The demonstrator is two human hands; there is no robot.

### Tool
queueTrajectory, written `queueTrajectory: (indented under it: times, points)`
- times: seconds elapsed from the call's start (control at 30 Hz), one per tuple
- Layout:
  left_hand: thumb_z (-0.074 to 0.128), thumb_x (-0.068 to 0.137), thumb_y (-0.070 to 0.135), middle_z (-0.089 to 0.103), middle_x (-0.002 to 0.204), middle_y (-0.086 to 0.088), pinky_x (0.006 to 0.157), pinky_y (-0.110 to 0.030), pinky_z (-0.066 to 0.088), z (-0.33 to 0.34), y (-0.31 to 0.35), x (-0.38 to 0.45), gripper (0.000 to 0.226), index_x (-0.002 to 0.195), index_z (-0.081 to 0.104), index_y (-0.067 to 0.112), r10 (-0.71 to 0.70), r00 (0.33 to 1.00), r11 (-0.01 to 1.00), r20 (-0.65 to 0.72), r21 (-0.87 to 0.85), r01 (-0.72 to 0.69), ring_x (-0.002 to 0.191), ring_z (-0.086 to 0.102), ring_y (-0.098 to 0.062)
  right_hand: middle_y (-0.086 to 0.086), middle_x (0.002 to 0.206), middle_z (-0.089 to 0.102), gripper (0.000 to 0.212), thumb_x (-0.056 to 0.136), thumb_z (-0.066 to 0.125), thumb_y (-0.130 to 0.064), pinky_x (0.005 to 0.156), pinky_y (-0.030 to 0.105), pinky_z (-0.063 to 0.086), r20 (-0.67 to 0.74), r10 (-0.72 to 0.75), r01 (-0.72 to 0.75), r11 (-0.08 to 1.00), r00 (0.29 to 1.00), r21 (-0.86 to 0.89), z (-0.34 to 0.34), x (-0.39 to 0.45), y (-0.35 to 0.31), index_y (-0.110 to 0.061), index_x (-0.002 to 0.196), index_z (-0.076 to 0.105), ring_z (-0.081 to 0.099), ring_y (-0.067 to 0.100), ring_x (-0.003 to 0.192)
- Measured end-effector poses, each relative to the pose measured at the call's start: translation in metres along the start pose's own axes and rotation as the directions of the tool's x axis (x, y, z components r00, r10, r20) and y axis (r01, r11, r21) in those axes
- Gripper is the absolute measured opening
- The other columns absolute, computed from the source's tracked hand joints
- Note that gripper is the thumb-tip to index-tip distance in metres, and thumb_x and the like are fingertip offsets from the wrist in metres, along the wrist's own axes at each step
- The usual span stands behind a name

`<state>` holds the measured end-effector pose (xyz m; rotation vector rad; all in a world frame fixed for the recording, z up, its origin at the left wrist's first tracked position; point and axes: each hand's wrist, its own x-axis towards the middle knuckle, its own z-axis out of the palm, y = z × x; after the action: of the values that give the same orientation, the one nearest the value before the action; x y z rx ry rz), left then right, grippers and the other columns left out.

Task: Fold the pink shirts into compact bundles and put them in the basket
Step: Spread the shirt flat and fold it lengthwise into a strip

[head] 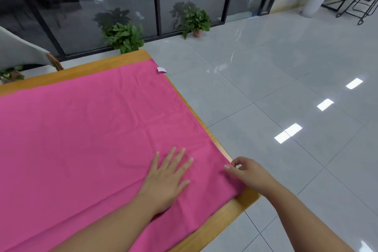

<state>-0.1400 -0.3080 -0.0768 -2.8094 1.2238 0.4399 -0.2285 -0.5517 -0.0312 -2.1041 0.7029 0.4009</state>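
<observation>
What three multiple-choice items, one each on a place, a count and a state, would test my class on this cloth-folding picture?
1. Where is the white tag?
A. at the pink cloth's far right corner
B. under the left hand
C. on the floor

2. How many potted plants stand at the glass wall?
A. one
B. two
C. five

3. How does the left hand lie?
A. flat on the pink cloth
B. curled in a fist
C. lifted off the table

Answers:
1. A, the tag sticks out there.
2. B, two leafy pots stand there.
3. A, fingers spread on the cloth.
</observation>
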Motion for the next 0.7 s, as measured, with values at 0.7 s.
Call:
queueTrajectory:
  times: [0.7]
  points:
    - [-0.003,0.09,0.06,-0.009,0.156,0.013,0.115,-0.051,-0.013,-0.001,0.059,-0.005,0.059,0.147,0.001,0.042,0.461,0.886,0.886,0.049,0.032,-0.462,0.145,-0.014,-0.014,-0.007,0.06,0.044,0.014,0.101,0.036,-0.03,0.049,0.028,0.033,-0.369,-0.089,-0.068,0.917,0.925,-0.393,0.033,-0.014,0.032,-0.018,0.1,0.042,0.051,0.019,0.06]
